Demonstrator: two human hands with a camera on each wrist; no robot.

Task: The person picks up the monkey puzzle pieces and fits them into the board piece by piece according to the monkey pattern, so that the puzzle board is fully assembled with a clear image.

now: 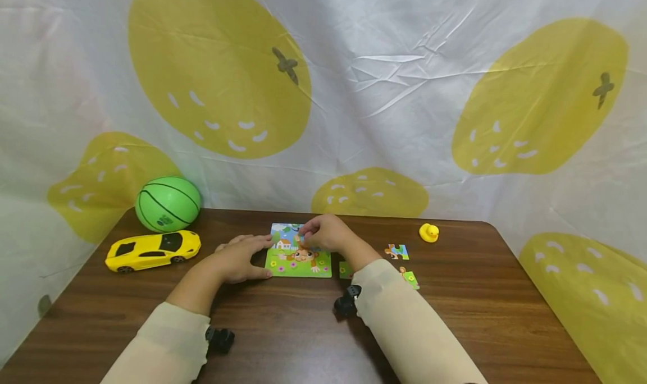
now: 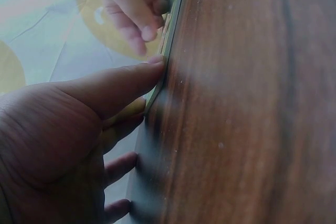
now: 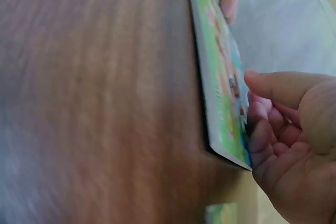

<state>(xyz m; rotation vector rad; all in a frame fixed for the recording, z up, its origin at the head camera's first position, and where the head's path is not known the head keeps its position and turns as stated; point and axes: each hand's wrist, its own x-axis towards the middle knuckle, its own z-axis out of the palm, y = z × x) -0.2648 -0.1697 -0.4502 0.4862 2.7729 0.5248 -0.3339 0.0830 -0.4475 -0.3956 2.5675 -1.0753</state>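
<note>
1. We sit at a brown wooden table (image 1: 283, 333), with a white cloth (image 1: 384, 92) printed with big yellow fruit hanging behind it.
2. Our two sleeves (image 1: 409, 328) are cream, each with a small black camera strapped at the wrist.
3. At the far left corner of the table we see a green ball (image 1: 168, 203) marked like a basketball. Just in front of it is a yellow toy car (image 1: 151, 250), side-on to us.
4. Near the middle of the table, towards the far edge, the puzzle board (image 1: 298, 262) lies flat, showing a cartoon monkey on green grass with a little house.
5. Our left hand (image 1: 240, 260) rests on the table against the board's left edge. Its fingers are nearly straight and spread, and the thumb tip touches that edge in the left wrist view; it grips nothing.
6. Our right hand (image 1: 326, 232) sits over the board's far part with the fingers curled down onto the picture. We cannot tell whether they pinch a piece or only press.
7. To the right of the board, two loose puzzle pieces lie apart: one (image 1: 397, 252) farther out and one (image 1: 410, 278) beside our right sleeve.
8. A small yellow duck (image 1: 428, 233) stands farther right, well apart from the board.
</note>
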